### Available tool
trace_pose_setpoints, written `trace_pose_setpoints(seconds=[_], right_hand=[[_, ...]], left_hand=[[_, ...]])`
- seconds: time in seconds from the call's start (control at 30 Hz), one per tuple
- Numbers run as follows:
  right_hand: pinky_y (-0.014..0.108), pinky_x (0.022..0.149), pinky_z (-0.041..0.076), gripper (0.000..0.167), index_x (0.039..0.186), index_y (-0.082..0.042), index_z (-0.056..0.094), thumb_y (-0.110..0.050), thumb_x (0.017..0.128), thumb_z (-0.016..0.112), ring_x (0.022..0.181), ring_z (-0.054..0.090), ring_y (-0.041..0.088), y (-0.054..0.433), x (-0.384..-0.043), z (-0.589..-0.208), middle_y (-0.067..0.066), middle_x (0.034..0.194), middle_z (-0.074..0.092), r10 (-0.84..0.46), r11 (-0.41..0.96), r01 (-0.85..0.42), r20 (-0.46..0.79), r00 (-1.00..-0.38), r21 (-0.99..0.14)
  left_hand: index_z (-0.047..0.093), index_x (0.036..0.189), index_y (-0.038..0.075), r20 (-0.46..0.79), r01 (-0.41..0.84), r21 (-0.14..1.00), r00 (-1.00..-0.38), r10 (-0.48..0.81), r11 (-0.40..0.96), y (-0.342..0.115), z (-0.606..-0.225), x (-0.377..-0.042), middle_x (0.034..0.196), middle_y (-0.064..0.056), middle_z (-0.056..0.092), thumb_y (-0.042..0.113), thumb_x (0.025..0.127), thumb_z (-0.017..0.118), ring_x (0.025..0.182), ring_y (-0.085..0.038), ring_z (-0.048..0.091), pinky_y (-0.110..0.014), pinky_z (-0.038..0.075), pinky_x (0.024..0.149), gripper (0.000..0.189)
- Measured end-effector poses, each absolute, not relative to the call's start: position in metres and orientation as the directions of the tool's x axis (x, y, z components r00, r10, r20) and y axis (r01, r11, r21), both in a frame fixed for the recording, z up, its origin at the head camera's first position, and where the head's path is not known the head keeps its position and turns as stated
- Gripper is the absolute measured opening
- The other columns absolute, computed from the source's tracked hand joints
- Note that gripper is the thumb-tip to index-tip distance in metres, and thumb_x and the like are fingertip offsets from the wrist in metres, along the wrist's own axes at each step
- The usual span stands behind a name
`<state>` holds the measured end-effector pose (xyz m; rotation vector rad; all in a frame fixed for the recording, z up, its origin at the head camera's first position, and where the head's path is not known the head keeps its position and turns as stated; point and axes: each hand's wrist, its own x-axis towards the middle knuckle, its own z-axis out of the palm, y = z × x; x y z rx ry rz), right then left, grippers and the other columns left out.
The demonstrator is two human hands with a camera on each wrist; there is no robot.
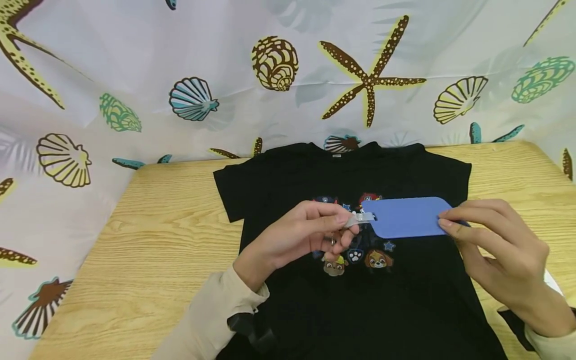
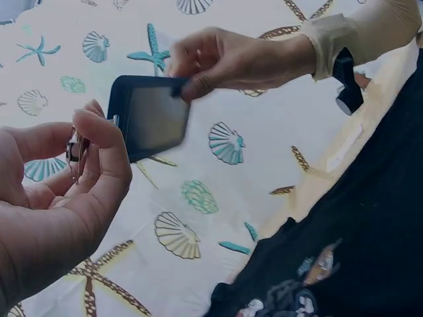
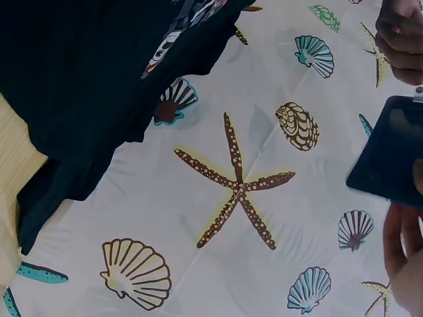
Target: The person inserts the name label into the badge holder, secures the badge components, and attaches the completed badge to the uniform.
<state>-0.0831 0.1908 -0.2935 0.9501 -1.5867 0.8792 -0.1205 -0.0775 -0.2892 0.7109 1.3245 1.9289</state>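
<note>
A blue badge holder (image 1: pixel 405 217) is held out level above a black T-shirt (image 1: pixel 360 315) with cartoon dogs printed on its chest. My left hand (image 1: pixel 310 232) pinches the clear strap (image 1: pixel 365 217) that passes through the slot at the holder's left end. In the left wrist view, a small metal clip (image 2: pixel 74 146) shows among the left fingers. My right hand (image 1: pixel 504 245) grips the holder's right end between thumb and fingers. A greyish panel within a dark frame faces the left wrist camera. In the right wrist view, the holder (image 3: pixel 390 152) is cut off by the frame's edge.
The T-shirt is spread flat on a light wooden table (image 1: pixel 148 240), its neckline toward the back. Behind the table hangs a white cloth (image 1: pixel 234 45) patterned with shells and starfish. Something white (image 1: pixel 552 283) lies partly hidden beyond my right wrist.
</note>
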Motion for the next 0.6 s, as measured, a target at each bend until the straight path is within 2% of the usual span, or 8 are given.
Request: trace_pose_setpoints(seconds=[0.17, 0.3, 0.43, 0.6], right_hand=[[0.013, 0.084, 0.043, 0.036, 0.078, 0.005, 0.070, -0.024, 0.097, 0.059, 0.075, 0.058, 0.021, 0.198, -0.082, -0.292, 0.014, 0.077, 0.066, -0.320, 0.401, -0.908, 0.910, -0.263, -0.121], [0.011, 0.078, 0.046, 0.038, 0.079, 0.002, 0.070, -0.029, 0.098, 0.057, 0.074, 0.059, 0.013, 0.199, -0.079, -0.291, 0.007, 0.078, 0.066, -0.421, 0.390, -0.911, 0.854, -0.306, -0.135], [0.012, 0.065, 0.045, 0.036, 0.079, -0.002, 0.069, -0.029, 0.099, 0.056, 0.069, 0.055, 0.006, 0.194, -0.072, -0.291, 0.001, 0.076, 0.065, -0.444, 0.396, -0.901, 0.823, -0.355, -0.175], [0.010, 0.051, 0.033, 0.036, 0.082, -0.008, 0.066, -0.036, 0.100, 0.050, 0.059, 0.041, -0.002, 0.186, -0.064, -0.288, -0.010, 0.065, 0.051, -0.405, 0.480, -0.826, 0.761, -0.507, -0.295]], left_hand=[[0.056, 0.103, -0.013, 0.162, -0.106, 0.953, -0.612, 0.775, -0.283, -0.077, -0.282, -0.121, 0.080, -0.007, 0.059, 0.005, 0.101, 0.044, 0.068, -0.015, 0.051, -0.024, 0.046, 0.060, 0.021], [0.054, 0.102, -0.015, 0.178, -0.060, 0.961, -0.615, 0.768, -0.270, -0.075, -0.279, -0.121, 0.079, -0.006, 0.059, 0.006, 0.101, 0.046, 0.069, -0.016, 0.052, -0.024, 0.047, 0.063, 0.023], [0.056, 0.101, -0.014, 0.163, -0.049, 0.968, -0.625, 0.764, -0.246, -0.075, -0.278, -0.119, 0.078, -0.005, 0.060, 0.009, 0.101, 0.048, 0.068, -0.015, 0.053, -0.025, 0.048, 0.064, 0.024], [0.056, 0.102, -0.017, 0.171, 0.019, 0.979, -0.618, 0.767, -0.203, -0.072, -0.278, -0.116, 0.078, -0.005, 0.059, 0.008, 0.101, 0.049, 0.068, -0.014, 0.055, -0.024, 0.051, 0.065, 0.025]])
